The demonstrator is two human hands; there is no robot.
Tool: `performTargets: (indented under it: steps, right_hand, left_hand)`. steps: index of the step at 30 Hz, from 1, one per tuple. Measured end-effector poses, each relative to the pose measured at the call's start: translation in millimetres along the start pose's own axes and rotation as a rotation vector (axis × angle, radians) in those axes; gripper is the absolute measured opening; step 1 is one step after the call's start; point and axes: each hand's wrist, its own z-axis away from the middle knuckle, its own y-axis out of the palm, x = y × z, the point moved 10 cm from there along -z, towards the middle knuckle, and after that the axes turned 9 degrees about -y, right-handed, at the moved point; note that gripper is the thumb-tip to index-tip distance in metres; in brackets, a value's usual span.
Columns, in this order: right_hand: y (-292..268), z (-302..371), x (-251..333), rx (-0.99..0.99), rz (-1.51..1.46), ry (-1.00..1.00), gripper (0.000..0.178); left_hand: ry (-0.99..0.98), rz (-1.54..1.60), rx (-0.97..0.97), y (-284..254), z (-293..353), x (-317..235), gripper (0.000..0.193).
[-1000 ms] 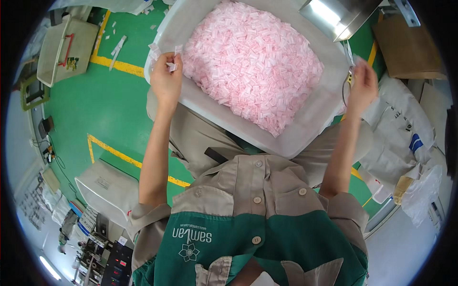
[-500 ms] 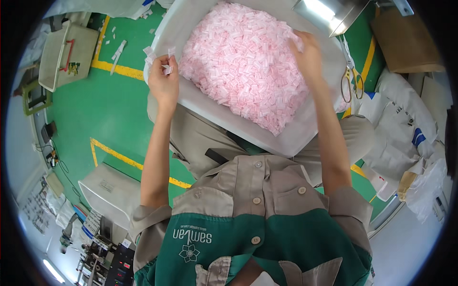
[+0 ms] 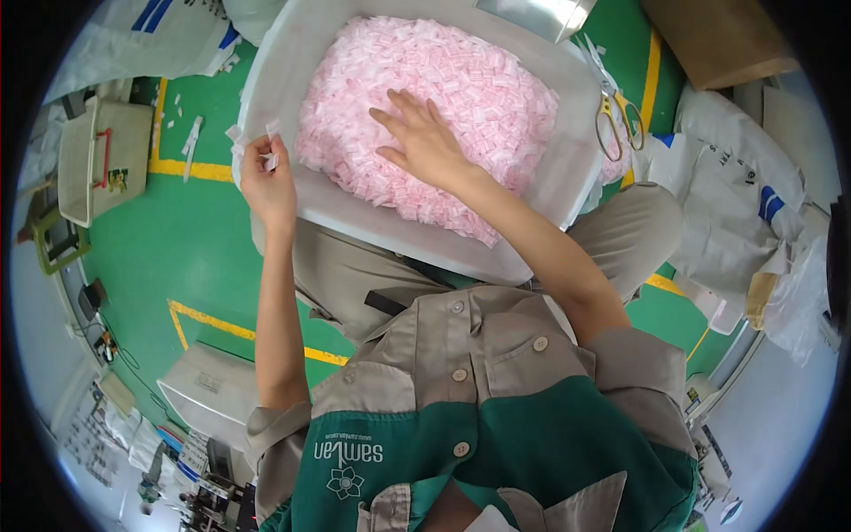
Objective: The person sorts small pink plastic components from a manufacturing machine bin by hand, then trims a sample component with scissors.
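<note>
A large white plastic tub (image 3: 532, 191) rests across my lap, heaped with small pink-and-white striped pieces (image 3: 355, 168) that look like cut labels. Over the middle of the heap my right hand (image 3: 421, 142) lies palm down with its fingers spread, holding nothing. Whether the fingertips press into the pieces is hard to tell. At the tub's left rim my left hand (image 3: 269, 182) is closed on a few small whitish labels (image 3: 271, 160), which stick out between thumb and fingers.
Yellow-handled scissors (image 3: 616, 120) lie against the tub's right side. A metal lamp-like box (image 3: 541, 13) hangs over the far rim. White sacks (image 3: 718, 191) and a brown carton (image 3: 718, 40) stand right; a beige bin (image 3: 111, 160) and a white bin (image 3: 208, 381) stand left.
My right hand has swept left from the heap's right edge to its middle, fingers spread. My left hand keeps its labels at the left rim. The whole view has shifted slightly.
</note>
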Motion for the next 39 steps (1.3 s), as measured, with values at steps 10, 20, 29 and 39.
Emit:
performTargets:
  steps: [10,20,29,39]
  right_hand:
    - [-35,99,-86,-0.052,0.216,0.555,0.09]
    - [-2,108,7,0.043,-0.042,0.196,0.072]
    - [-1,154,-3,0.215,-0.067,0.622,0.086]
    - [-52,100,-36,-0.229,-0.277,0.398,0.061]
  left_hand:
    - [-0.027,-0.111,-0.002,3,2,-7,0.018]
    - [0.041,-0.058,-0.006,3,3,-10,0.017]
    - [0.052,-0.065,0.015,6,4,-10,0.02]
    - [0.026,-0.104,0.036,6,4,-1,0.024]
